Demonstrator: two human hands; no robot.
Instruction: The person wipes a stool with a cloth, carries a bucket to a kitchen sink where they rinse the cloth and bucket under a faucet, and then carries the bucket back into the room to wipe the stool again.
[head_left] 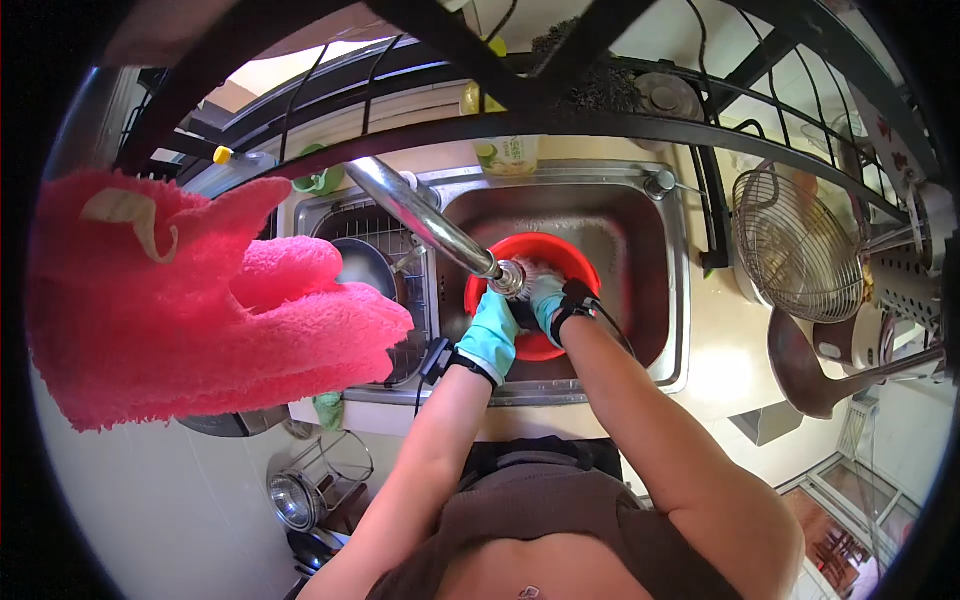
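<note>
Both my hands wear teal rubber gloves and reach into a red basin (583, 262) standing in the steel sink (640, 340). My left hand (490, 332) is at the basin's near left side, its fingers closed and partly behind the faucet head (510, 278). Curled inward on the right is my right hand (547, 298), just below the spout. Between the two gloves shows a dark thing (522, 314), too covered to name, which both hands seem to grip. Whitish bristles or splashing water (540, 272) appear beside the faucet head; I cannot tell which.
A pink fluffy cloth (220, 310) hangs close at the left. The black rack (600, 125) crosses overhead. Left of the basin, a pan (365, 268) sits on a wire grid. At the right hang a wire strainer (800, 245) and a ladle (805, 365). A bottle (508, 155) stands behind the sink.
</note>
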